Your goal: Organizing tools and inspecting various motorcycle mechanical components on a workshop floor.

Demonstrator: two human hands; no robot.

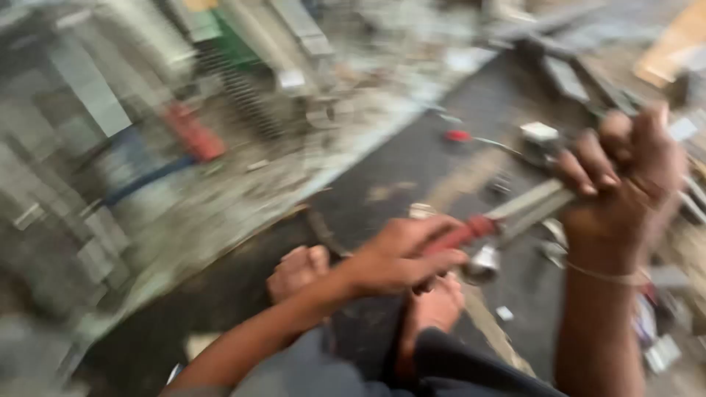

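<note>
Dark, smooth matting, the black floor mat [441,154], runs diagonally through the blurred head view and serves as the landmark. To the left of the black floor mat lies grey, rubble-strewn ground [243,198] scattered with metal offcuts, a ribbed dark spring-like coil [243,95] and a short red cylinder-shaped piece [195,132]; motion blur hides finer detail there. At the lower edge of the black floor mat, the person's two bare feet [368,290] rest on it, with dark trouser legs below them.

Above the feet, over the middle of the black floor mat, the left hand [401,257] has its fingers wrapped tight round the red handle [460,235] of a long flat metal tool [529,206]. The tool's pale steel length slopes up to the right, where the right hand [625,184] is closed in a fist round its far end, a thin band at the wrist. A small shiny metal cylinder [482,265] sits just beneath the red handle, close to the left fingers; whether it touches the tool cannot be told.

Farther up the black floor mat lie a small red cap-like bit [457,136] and a pale square metal block [539,132], near the right hand.
</note>
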